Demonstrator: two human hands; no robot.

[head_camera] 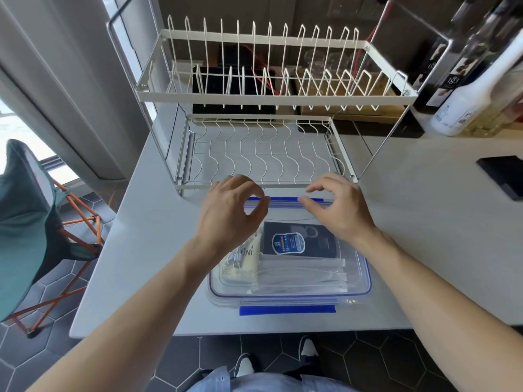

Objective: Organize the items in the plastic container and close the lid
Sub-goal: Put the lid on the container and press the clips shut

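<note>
The plastic container [288, 278] sat on the tabletop [424, 222], lid [351, 267] on. Both hands hovered over its far edge; left hand [229, 210] and right hand [339, 207] loosely curled, grasping nothing, beside the far blue clasp [283, 199].

Clear plastic container [356, 281] at 6 o'clock on the desk [147, 236], clear lid [285, 213] with blue clips on top. Inside: dark packet [297, 239] at 12, yellow packet [240, 264] at 9, clear sleeves [300, 275] at 6.

Bright daylight came from the window [17, 128] at left, shadows stayed soft, the bottles [481, 80] at right looked blurred, and wide-angle distortion bent the edges.
</note>
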